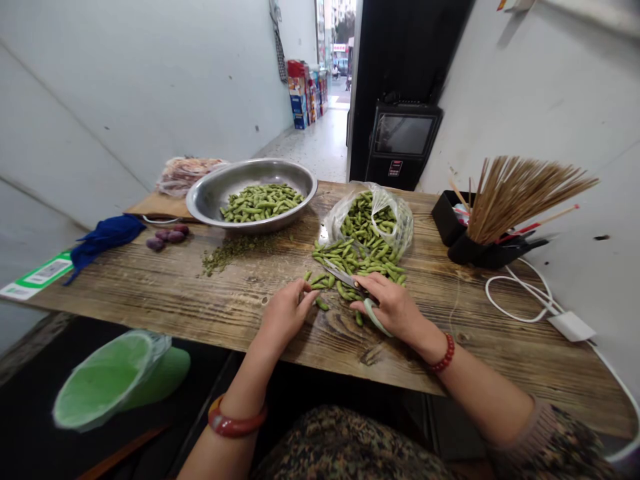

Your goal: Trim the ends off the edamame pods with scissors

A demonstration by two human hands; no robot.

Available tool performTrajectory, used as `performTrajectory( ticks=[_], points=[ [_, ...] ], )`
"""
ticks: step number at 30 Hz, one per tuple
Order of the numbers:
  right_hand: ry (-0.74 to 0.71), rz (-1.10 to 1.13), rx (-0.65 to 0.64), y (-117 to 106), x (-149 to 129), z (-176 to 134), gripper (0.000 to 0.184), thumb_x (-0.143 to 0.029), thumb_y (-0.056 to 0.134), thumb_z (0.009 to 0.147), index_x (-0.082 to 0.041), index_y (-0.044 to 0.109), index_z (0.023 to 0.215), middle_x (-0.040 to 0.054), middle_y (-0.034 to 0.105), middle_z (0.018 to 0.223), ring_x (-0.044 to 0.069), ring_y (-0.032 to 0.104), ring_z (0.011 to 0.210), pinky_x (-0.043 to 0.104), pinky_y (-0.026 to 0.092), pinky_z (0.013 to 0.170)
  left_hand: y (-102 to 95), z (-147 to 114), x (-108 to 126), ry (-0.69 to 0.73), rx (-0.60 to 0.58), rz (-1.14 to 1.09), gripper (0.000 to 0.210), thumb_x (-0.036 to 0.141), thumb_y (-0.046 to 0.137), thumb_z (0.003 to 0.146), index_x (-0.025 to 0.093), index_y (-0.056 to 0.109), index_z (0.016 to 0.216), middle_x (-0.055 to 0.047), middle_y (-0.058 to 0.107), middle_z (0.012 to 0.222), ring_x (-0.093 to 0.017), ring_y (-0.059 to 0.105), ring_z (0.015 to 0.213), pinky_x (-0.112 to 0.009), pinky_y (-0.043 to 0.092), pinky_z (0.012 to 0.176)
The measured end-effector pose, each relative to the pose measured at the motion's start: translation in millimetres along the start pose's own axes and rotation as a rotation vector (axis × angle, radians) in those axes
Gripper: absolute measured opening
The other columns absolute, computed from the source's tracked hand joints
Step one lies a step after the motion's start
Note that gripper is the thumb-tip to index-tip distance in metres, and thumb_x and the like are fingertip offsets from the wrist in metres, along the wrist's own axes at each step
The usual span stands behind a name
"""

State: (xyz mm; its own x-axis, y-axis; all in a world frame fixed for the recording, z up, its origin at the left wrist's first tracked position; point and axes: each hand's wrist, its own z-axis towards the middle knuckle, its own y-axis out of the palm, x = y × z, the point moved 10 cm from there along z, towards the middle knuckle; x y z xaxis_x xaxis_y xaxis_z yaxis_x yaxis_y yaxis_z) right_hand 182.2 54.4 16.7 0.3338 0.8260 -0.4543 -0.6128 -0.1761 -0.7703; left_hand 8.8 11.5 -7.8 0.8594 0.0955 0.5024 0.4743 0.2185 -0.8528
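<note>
My right hand (393,303) is closed round the pale green handles of a pair of scissors (341,275), whose blades point up and left over loose edamame pods (380,265). To its left, my left hand (287,310) has its thumb and fingers drawn together, with a green edamame pod (307,275) showing at the fingertips. Just beyond both hands, more pods spill from the mouth of a clear plastic bag (403,223). A wide steel basin (203,200) at the back left holds a heap of pods (265,202). Small green trimmings (227,255) lie in front of the basin.
Several purple-red round items (163,238) and a blue cloth (107,235) lie on the wooden table (200,307) at left. Below the edge stands a lined green bin (107,380). At right are black holders (447,217) with thin sticks (520,200) and a white cable (520,317).
</note>
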Motion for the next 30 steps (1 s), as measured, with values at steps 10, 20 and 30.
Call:
performTrajectory(
  ticks=[10,20,30],
  points=[
    [0.005,-0.001,0.000,0.5,0.3,0.7,0.045,-0.031,0.063,0.085,-0.018,0.052,0.126,0.0107,0.062,0.106,0.023,0.062,0.095,0.035,0.054,0.082,20.1,11.0,13.7,-0.056,-0.136,0.133,0.007,0.025,0.057,0.081,0.020,0.058,0.077,-0.005,0.064,0.078,-0.020,0.059,0.075,-0.028,0.037,0.065],
    [0.013,0.054,0.037,-6.4,-2.4,2.7,0.046,-0.031,0.063,0.085,-0.020,0.051,0.128,0.0104,0.062,0.104,0.022,0.062,0.093,0.036,0.054,0.080,23.9,8.2,5.5,-0.173,-0.052,-0.804,0.018,0.035,0.056,0.082,0.019,0.048,0.082,0.001,0.063,0.072,-0.008,0.045,0.043,-0.021,0.033,0.045],
    [0.040,0.044,-0.050,0.4,-2.7,4.1,0.052,-0.030,0.069,0.081,-0.019,0.051,0.128,0.0101,0.061,0.105,0.022,0.060,0.091,0.035,0.053,0.079,35.3,0.2,9.6,-0.300,-0.092,-1.259,0.025,0.031,0.069,0.075,0.014,0.065,0.092,-0.003,0.063,0.082,-0.004,0.045,0.052,-0.016,0.028,0.043]
  ],
)
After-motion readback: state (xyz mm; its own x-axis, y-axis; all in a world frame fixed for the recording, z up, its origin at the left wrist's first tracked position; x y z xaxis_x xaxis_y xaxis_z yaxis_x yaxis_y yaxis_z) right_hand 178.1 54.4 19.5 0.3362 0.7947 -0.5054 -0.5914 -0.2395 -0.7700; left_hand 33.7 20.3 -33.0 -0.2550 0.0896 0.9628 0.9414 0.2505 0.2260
